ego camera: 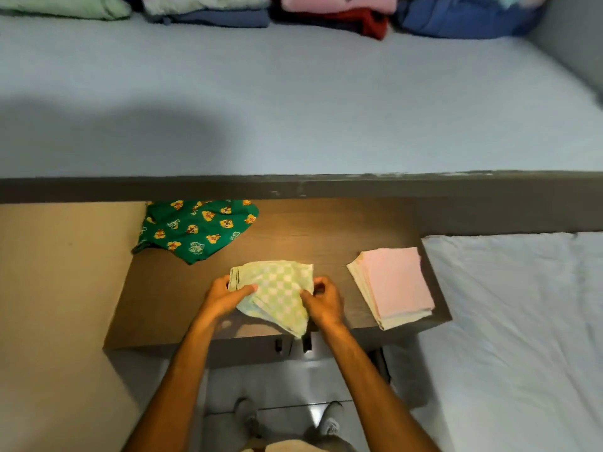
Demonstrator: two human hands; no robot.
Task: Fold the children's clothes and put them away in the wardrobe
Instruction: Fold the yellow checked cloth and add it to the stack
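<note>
Nearest the camera, both hands worked one piece on the brown table (169, 308). The left hand (225, 296) pinched the left edge of the checked cloth (277, 291), fingers closed on it; the right hand (324, 303) gripped its right corner, which hung over the table's front edge. Just right of it sat a neat pink stack (393, 290), apart from the hands. Behind on the left lay a green printed garment (195, 230), unfolded. Farther off, folded clothes (336, 14) lined the far side of the bed (293, 102).
</note>
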